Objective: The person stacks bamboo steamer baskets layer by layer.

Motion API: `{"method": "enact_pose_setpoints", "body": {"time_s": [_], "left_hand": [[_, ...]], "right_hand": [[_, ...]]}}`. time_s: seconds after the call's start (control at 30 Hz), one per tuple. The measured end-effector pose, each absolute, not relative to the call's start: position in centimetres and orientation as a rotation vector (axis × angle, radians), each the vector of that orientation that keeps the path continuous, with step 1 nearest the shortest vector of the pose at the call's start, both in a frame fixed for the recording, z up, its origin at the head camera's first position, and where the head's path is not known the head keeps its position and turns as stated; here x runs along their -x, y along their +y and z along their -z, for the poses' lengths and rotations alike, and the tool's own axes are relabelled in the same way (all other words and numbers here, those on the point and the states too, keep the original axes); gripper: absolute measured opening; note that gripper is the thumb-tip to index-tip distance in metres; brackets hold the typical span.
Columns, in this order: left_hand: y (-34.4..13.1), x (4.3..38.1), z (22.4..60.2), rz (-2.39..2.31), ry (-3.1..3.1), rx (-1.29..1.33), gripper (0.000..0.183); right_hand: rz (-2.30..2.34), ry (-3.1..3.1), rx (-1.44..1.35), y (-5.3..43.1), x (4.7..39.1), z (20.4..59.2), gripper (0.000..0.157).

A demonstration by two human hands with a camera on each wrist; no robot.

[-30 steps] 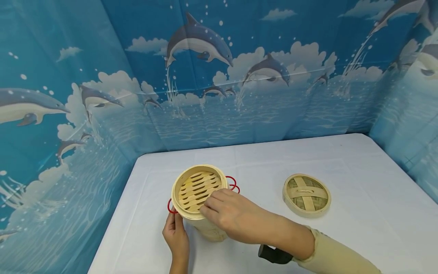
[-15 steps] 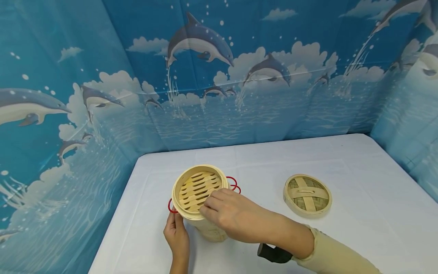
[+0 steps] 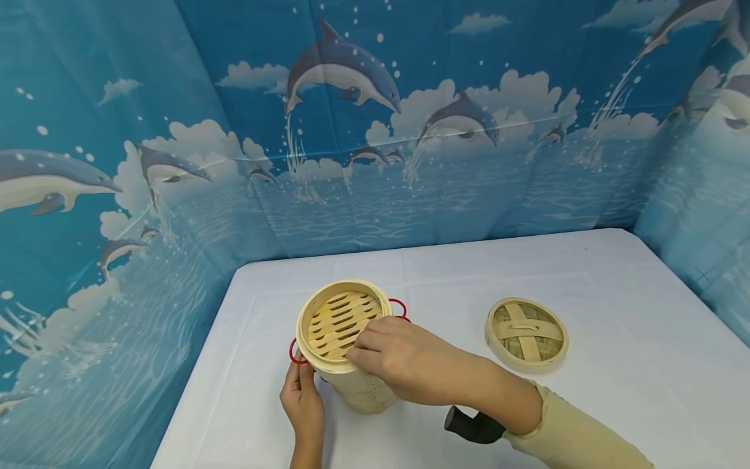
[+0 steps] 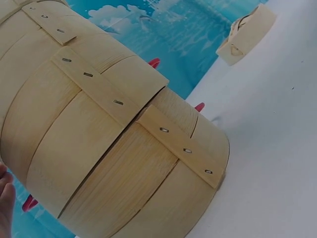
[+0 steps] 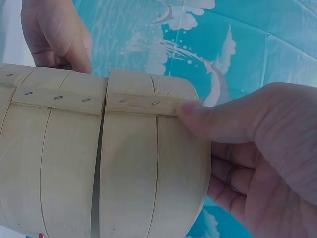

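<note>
A tall stack of round bamboo steamer baskets stands on the table, with red loop handles at its sides. The uppermost basket has a slatted floor and holds nothing. My right hand grips its near right rim. In the right wrist view my right thumb presses the outer wall while the fingers go inside; a narrow gap shows under this basket. My left hand holds the stack's left side near a red loop; its fingertips are partly hidden there. Only a few left fingers show in the left wrist view.
A round woven bamboo lid with a strap handle lies on the white-covered table, right of the stack. A blue dolphin-print curtain hangs behind and left. A black strap sits on the right wrist.
My right hand and the top basket have shifted slightly up and right. The left hand and the lid have barely moved.
</note>
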State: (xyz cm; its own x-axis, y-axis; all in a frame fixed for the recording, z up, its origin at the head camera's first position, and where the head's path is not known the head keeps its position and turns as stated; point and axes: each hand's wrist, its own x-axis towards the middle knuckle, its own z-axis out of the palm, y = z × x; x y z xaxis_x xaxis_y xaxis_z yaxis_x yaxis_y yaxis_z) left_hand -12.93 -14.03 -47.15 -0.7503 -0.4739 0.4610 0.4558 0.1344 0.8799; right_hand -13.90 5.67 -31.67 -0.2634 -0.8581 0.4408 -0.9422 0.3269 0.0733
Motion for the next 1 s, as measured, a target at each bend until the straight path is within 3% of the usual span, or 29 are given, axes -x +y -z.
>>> {"method": "enact_pose_setpoints", "body": {"time_s": [1.0], "left_hand": [[-14.15,13.10,47.40,1.667,-1.708,0.029,0.029]], "right_hand": [[-0.316,-2.167,-1.583,5.85,13.73,31.76,0.020]]}}
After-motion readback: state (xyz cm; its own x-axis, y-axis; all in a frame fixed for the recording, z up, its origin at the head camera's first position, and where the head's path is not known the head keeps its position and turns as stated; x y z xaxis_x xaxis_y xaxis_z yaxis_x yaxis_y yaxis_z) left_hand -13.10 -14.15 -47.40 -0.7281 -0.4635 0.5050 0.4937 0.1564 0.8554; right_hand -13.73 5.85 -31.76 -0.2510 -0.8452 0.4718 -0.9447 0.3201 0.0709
